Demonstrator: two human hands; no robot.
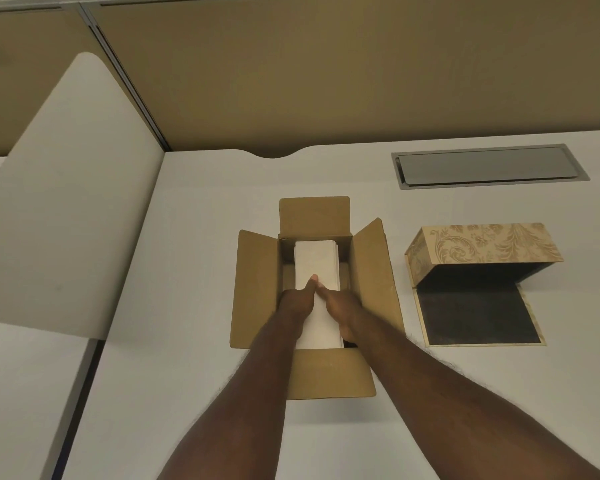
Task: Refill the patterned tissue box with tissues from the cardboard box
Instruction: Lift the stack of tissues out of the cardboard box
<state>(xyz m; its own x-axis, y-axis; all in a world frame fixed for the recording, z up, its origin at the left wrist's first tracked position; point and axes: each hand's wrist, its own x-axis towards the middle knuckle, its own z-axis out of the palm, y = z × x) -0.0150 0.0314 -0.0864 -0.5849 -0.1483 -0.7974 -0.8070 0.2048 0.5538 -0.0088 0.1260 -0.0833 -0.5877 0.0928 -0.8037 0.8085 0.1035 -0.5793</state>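
Observation:
An open brown cardboard box (257, 289) sits mid-desk with its four flaps spread out. Inside lies a stack of white tissues (317, 258). My left hand (297, 299) and my right hand (340, 303) reach into the box and clasp the near part of the stack from either side, thumbs resting on top. Their fingers are hidden down beside the stack. To the right stands the patterned tissue box (485, 244), gold with leaf scrolls, opened up with its dark base panel (478, 313) lying flat on the desk.
The white desk (194, 271) runs under everything. A grey metal cable hatch (489, 166) is set into it at the back right. A white divider panel (70, 202) rises on the left, and tan partition walls stand behind.

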